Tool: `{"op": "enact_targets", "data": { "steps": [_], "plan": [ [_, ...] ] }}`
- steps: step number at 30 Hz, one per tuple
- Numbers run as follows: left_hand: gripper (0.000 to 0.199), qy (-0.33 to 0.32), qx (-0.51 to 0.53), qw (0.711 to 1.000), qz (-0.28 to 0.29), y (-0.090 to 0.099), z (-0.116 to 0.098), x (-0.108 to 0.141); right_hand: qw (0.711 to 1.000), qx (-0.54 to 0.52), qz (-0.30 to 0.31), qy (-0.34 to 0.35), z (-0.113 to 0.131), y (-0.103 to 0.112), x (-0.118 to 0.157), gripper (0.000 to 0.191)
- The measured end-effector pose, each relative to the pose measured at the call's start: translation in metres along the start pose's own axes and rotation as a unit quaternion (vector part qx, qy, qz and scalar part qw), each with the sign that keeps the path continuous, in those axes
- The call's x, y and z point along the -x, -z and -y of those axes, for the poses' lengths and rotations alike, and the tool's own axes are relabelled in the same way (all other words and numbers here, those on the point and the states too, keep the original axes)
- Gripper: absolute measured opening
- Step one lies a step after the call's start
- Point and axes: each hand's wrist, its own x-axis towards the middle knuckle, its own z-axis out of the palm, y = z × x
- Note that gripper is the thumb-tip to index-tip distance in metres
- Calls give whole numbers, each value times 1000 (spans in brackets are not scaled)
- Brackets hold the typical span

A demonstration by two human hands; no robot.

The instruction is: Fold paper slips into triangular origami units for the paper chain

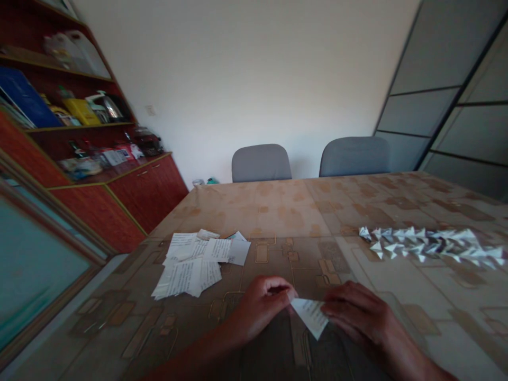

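Note:
A small piece of printed paper point(311, 316), folded into a triangle, is held just above the table with its point toward me. My left hand point(266, 302) pinches its left corner between thumb and fingers. On the other side, my right hand point(359, 312) grips the right corner, its fingers closed together over the edge. To the left lies a loose pile of printed paper slips point(186, 267), overlapping one another. Over on the right, several folded paper pieces point(428, 244) with pointed tips stand in two rows.
A patterned cloth covers the table point(270, 211). Two grey chairs, a left one point(262, 163) and a right one point(355, 157), stand behind its far edge. At left is a red-brown cabinet point(138, 193) with shelves of household goods; a sliding panel door point(424, 106) stands at right.

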Motion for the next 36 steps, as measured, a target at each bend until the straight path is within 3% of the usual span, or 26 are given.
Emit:
{"op": "enact_targets", "data": {
  "steps": [8,15,21,25,29,32,36],
  "plan": [
    [34,-66,-27,997,-28,-9,6,3,994,-52,-11,-96,-2,-8,7,17],
    [33,-61,7,997,-50,-18,13,1,993,-31,-53,-100,5,-21,11,8],
    [45,-90,-28,992,-82,-24,18,0,996,-14,-22,-90,10,-20,12,11],
    [50,-104,-36,992,-56,-22,13,2,997,-40,33,-57,11,-11,8,25],
    [59,-85,-54,995,0,-17,7,5,999,-31,43,-11,5,-7,2,39],
    [70,-70,-73,994,44,-13,6,4,998,16,49,22,-3,-9,2,31],
    [74,-76,-196,977,30,-12,8,5,997,54,52,22,-8,-14,7,20]
  ]
}}
